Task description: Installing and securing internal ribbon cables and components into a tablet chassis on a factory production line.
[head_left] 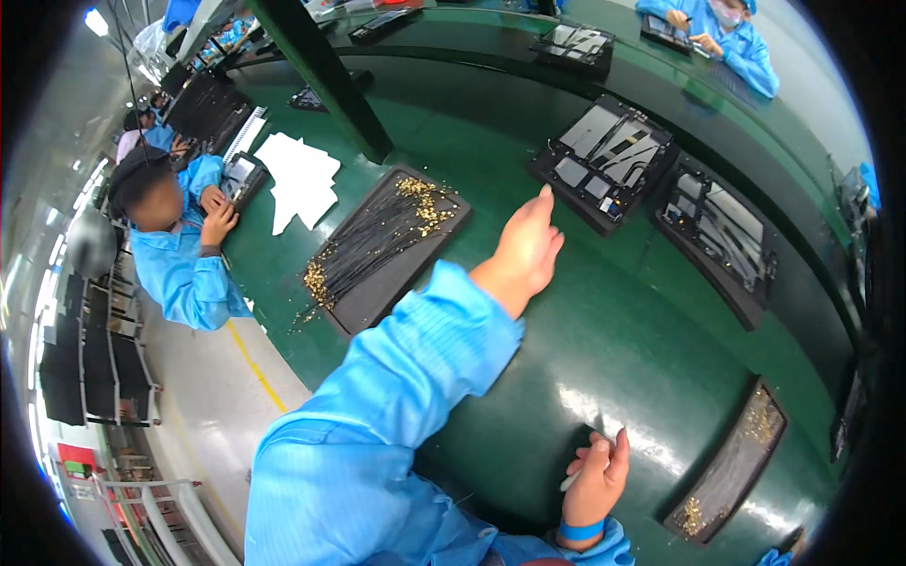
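From where I stand in this workshop, the glossy green workbench (613,335) curves round the seated worker, whose blue-sleeved left arm lies stretched across it. The left hand (527,250) is half unfolded, a fingertip at the near corner of a black rectangular device with its silver and black insides bared (613,146); I can't tell whether skin meets the casing, but nothing shows in the grasp. I'd call this the reach for that device, and the next move would seem to want a firm hold on its edge and a level draw, minding the exposed parts. The right hand (598,476), with a blue band (580,531) at the wrist, hangs well apart, its fingers loosely bent; something small and pale shows by them, though I can't tell whether they pinch it. Further out, a second bared black device (722,226) lies just beside the first. To the left sits a dark rectangular tray (373,307) of thin black leads with gold-coloured ends (377,231); to the right, a narrow dark tray (736,457) with little gold-coloured pieces. Past the white sheets of paper (300,179), a co-worker in blue (179,278) handles another device (247,174).
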Demonstrator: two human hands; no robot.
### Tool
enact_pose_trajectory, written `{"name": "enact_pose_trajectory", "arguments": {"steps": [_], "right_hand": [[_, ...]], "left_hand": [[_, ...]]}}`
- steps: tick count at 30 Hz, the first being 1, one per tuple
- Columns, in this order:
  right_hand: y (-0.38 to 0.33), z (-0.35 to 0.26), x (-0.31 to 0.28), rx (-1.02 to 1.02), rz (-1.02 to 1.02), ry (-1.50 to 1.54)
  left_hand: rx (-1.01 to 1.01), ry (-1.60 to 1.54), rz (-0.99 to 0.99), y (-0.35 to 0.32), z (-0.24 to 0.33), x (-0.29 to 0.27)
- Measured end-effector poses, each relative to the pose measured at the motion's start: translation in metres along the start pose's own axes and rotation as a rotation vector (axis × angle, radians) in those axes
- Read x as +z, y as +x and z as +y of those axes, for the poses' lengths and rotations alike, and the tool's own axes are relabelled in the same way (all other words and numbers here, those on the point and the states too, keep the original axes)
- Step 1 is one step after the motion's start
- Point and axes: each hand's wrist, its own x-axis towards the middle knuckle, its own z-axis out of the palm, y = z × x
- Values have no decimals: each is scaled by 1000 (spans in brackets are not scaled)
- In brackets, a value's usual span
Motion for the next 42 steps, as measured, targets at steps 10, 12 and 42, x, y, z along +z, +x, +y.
{"name": "enact_pose_trajectory", "arguments": {"steps": [10,12,42], "right_hand": [[8,23,-5,-101,-22,-183],[7,25,-1,-111,3,-223],[-86,29,-3,-271,-998,-433]], "left_hand": [[-85,52,173,64,2,35],[-151,18,102,73,-5,28],[878,1582,-340,-166,32,-109]]}}
